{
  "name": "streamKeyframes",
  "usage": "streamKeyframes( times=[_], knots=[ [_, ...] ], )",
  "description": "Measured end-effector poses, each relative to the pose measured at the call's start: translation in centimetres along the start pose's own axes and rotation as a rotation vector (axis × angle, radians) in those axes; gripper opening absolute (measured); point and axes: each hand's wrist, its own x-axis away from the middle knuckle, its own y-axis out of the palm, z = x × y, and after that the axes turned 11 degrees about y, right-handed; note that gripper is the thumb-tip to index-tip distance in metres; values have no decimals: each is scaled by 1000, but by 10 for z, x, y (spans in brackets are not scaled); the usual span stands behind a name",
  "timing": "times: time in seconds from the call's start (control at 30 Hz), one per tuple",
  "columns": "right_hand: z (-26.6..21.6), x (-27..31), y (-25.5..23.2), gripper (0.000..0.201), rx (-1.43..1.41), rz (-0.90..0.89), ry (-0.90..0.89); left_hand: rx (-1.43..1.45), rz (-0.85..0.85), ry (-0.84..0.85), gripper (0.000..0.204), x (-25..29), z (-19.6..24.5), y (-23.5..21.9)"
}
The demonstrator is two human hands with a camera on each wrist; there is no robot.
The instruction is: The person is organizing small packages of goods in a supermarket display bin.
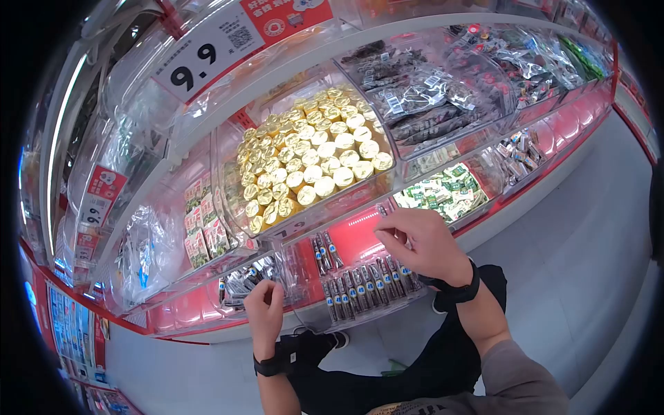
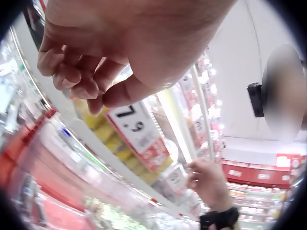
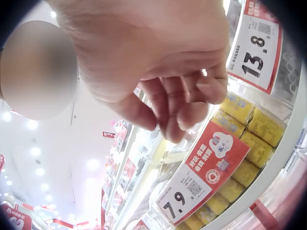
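Observation:
My left hand (image 1: 265,311) hangs in front of the lower shelf, its fingers loosely curled with nothing in them. Close by it is a bin of dark, shiny packets (image 1: 252,277). My right hand (image 1: 425,238) hovers before the green-and-white wrapped pieces (image 1: 449,190), fingers also loosely bent and holding nothing. Below it, dark stick packs with blue labels (image 1: 366,290) stand in a row in a clear tray. Gold foil-topped rolls (image 1: 315,159) fill the bin above and between the hands. Their yellow sides (image 3: 261,124) show behind a price card (image 3: 201,172) in the right wrist view.
Bagged dark snacks (image 1: 429,90) lie in the upper right bin. Small printed packs (image 1: 204,221) stand at the left. A large price sign (image 1: 207,59) hangs above. Grey floor (image 1: 553,242) runs along the red-edged shelf, and the person's dark-trousered legs (image 1: 443,346) are below.

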Motion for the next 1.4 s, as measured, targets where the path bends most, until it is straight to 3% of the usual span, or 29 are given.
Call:
streamKeyframes(
  times=[0.03,0.1,0.23,0.43,0.57,0.67,0.77,0.9,1.07,1.17,1.2,1.23,1.3,1.4],
  knots=[
    [-5,0,3,4,-13,4,-120,-53,55,-56,9,6,-19,-4],
    [-17,-1,10,4,-41,6,-372,-242,133,57,16,14,-56,2],
    [-55,-3,19,8,-121,-112,-591,-620,165,231,31,9,-101,16],
    [-30,1,35,7,52,-106,-530,-673,12,78,43,-14,-112,23],
    [-23,0,30,6,46,-82,-490,-558,102,-14,51,-23,-119,40],
    [-22,0,24,6,12,-26,-441,-541,263,80,51,-25,-121,49],
    [-21,0,24,6,3,3,-412,-512,156,-54,53,-31,-122,47],
    [-27,2,29,6,45,-12,-410,-535,208,-40,53,-33,-132,51],
    [-25,5,27,7,71,-36,-402,-250,413,-15,19,-28,-123,47],
    [-21,7,25,7,75,-33,-388,-58,511,-16,18,-22,-113,35],
    [-20,7,24,8,77,-34,-382,220,507,-163,17,-19,-108,29],
    [-19,7,24,8,84,-32,-371,333,532,-196,16,-16,-102,26],
    [-17,7,24,8,98,-40,-342,560,582,-272,14,-2,-53,14],
    [-16,6,26,6,151,-85,-323,709,671,-209,10,26,-33,6]
  ],
)
